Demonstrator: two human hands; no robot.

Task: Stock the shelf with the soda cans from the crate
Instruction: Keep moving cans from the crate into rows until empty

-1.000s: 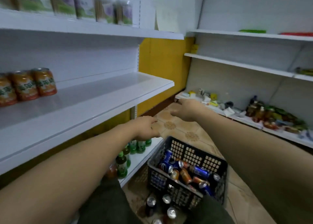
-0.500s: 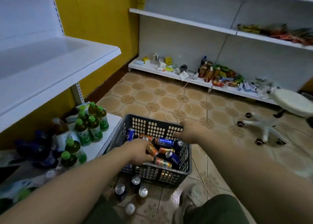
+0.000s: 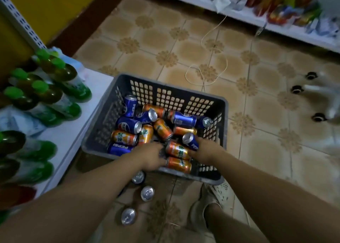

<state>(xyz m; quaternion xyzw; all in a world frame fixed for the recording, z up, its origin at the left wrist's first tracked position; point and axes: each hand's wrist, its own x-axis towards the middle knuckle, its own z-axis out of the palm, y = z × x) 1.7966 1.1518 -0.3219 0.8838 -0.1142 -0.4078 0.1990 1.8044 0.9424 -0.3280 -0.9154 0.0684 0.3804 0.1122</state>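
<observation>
The right grip (image 3: 206,151) is down in the crate (image 3: 103,125) and looks clamped round the lower end of a blue can (image 3: 189,140), which pokes out at a tilt. The left grip (image 3: 150,156) is sunk knuckles-up into the pile, just beside two orange cans (image 3: 177,151). Its fingers are hidden, so I can't tell if it's got anything. I guess both go in at once to save trips. The soda cans (image 3: 128,125) lie jumbled on their sides in the crate, and three loose cans (image 3: 147,193) stand on the floor near it. The low shelf (image 3: 73,132) on the left carries green-capped bottles (image 3: 55,94).
</observation>
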